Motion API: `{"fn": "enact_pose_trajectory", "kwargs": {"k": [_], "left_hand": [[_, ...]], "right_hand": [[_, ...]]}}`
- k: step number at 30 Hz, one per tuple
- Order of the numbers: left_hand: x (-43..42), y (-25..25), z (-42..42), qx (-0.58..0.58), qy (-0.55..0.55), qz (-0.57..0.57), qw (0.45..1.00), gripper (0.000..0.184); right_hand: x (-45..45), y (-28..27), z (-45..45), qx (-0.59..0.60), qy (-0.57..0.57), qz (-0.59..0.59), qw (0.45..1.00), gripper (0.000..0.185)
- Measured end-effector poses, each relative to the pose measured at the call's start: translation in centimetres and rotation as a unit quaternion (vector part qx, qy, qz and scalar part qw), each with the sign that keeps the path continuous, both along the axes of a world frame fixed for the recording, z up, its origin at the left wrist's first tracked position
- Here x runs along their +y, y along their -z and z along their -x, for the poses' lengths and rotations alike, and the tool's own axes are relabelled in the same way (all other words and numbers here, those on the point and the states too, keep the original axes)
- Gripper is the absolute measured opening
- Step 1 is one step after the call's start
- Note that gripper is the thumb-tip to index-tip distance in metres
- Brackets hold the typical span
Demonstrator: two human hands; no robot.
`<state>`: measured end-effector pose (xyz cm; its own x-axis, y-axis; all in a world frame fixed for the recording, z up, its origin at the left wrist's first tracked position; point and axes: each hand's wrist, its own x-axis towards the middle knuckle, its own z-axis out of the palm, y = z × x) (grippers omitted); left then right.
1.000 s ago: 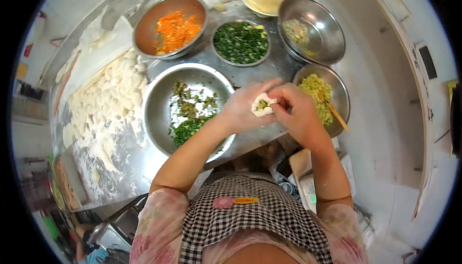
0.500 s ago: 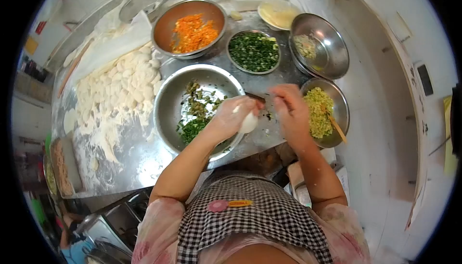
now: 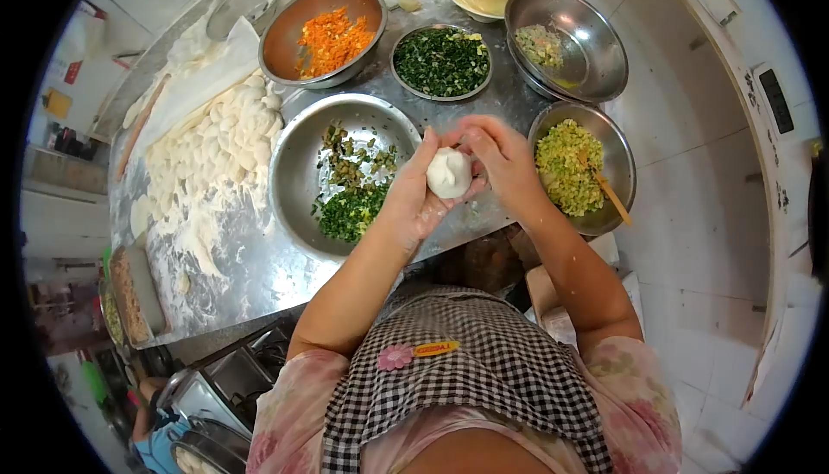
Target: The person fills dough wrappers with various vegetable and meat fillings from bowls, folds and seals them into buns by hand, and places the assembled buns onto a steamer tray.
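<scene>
A round white dough bun [image 3: 449, 173] with a small pinched ridge sits between my two hands, in front of the steel bowls. My left hand [image 3: 413, 196] cups it from the left and below. From the other side, the curled fingers of my right hand [image 3: 503, 161] press round its upper right edge. To the left of my hands stands a wide steel bowl [image 3: 289, 206] with chopped greens [image 3: 350, 215] and browner chopped bits. A bowl [image 3: 626, 189] of pale green chopped filling, with a yellow-handled utensil [image 3: 615, 198] in it, lies just right.
Many flattened dough pieces [image 3: 211, 142] and loose flour cover the table's left side, beside a rolling pin [image 3: 142, 129]. Bowls of orange filling [image 3: 335, 41] and dark greens [image 3: 442, 64] stand behind. A nearly emptied bowl [image 3: 604, 38] is back right. Another person's arm [image 3: 145, 405] shows lower left.
My right hand has come in from the right and now touches the bun. My left hand has turned, bringing the bun's ridged top into sight. The whole view has shifted slightly.
</scene>
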<state>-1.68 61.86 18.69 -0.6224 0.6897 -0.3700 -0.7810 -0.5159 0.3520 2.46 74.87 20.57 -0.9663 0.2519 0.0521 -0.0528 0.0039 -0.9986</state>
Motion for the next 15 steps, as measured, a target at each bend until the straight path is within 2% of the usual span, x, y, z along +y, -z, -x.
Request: {"fn": "enact_pose_trajectory", "kwargs": {"k": [1, 5, 7, 10, 12, 14, 15], "left_hand": [[0.6, 0.4, -0.1, -0.024, -0.024, -0.022, 0.999, 0.038], [1.8, 1.2, -1.3, 0.122, -0.11, 0.095, 0.982, 0.035], [2.4, 0.9, -2.1, 0.187, -0.13, 0.148, 0.962, 0.033], [2.7, 0.9, -3.1, 0.382, -0.133, 0.275, 0.872, 0.034], [2.4, 1.0, -3.7, 0.552, -0.092, 0.33, 0.76, 0.035], [2.3, 0.7, -4.8, 0.58, -0.02, 0.343, 0.739, 0.037], [2.3, -0.1, -5.4, 0.526, 0.029, 0.339, 0.779, 0.038]], "right_hand": [[0.3, 0.1, -0.4, 0.055, 0.04, -0.066, 0.996, 0.02], [0.0, 0.5, -4.0, 0.014, 0.03, -0.226, 0.974, 0.02], [-0.3, 0.8, -4.4, 0.042, 0.056, -0.255, 0.964, 0.014], [0.7, 1.5, -5.0, 0.12, 0.071, -0.367, 0.92, 0.016], [1.8, 2.2, -5.5, 0.189, 0.059, -0.453, 0.869, 0.017], [2.6, 2.2, -6.8, 0.202, 0.047, -0.523, 0.827, 0.018], [3.0, 2.1, -7.5, 0.209, 0.039, -0.557, 0.803, 0.019]]}}
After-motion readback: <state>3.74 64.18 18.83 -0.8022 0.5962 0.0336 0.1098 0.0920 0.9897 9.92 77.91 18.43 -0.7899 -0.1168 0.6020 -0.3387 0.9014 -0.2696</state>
